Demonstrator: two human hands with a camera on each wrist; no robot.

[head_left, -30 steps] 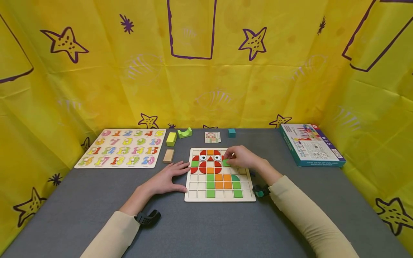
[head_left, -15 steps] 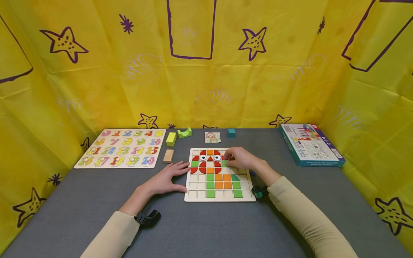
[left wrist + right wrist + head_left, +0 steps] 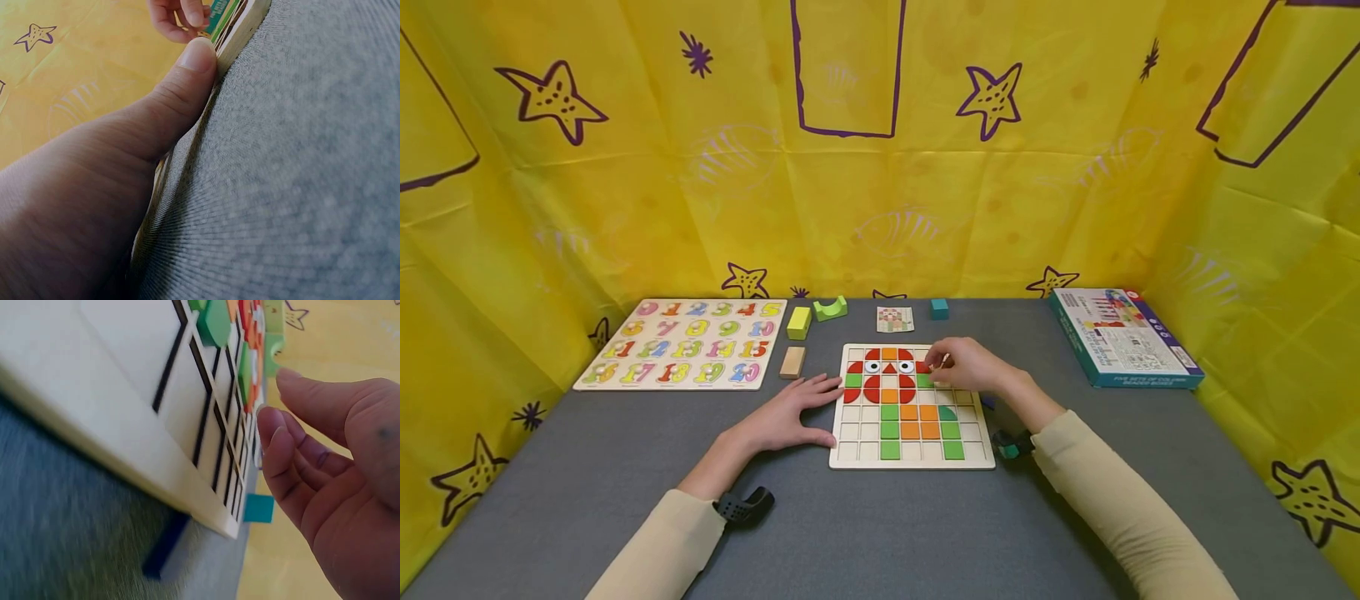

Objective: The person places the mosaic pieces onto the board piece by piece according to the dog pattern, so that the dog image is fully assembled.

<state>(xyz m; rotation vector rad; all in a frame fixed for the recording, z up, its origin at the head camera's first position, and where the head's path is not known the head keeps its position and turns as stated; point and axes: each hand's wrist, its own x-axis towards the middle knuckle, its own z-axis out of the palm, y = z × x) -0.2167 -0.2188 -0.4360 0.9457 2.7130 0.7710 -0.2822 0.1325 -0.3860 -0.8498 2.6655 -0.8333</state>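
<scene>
A light wooden grid board [image 3: 850,451] lies mid-table, with red, orange and green tiles and two eye tiles forming a bird-like figure. My left hand [image 3: 786,417] rests at its left edge, fingers spread and thumb [image 3: 195,59] against the side. Over the upper right of the board is my right hand [image 3: 972,367], its fingertips close to a green square tile [image 3: 922,380]. In the right wrist view, a gap shows between the right thumb [image 3: 312,400] and the loosely bent fingers, with nothing held there. The right hand covers some upper right cells.
A number puzzle board [image 3: 677,345] lies left; a flat box [image 3: 1127,337] lies right. Behind the grid board are a picture card [image 3: 894,319], a teal cube [image 3: 938,309], a yellow block [image 3: 798,323], a green arch block [image 3: 831,309] and a wooden block [image 3: 792,362]. A blue piece [image 3: 165,547] lies beside the board.
My right hand has shifted slightly right, its fingertips drawing away from the green tile at the board's upper right. My left hand stays at the board's edge.
</scene>
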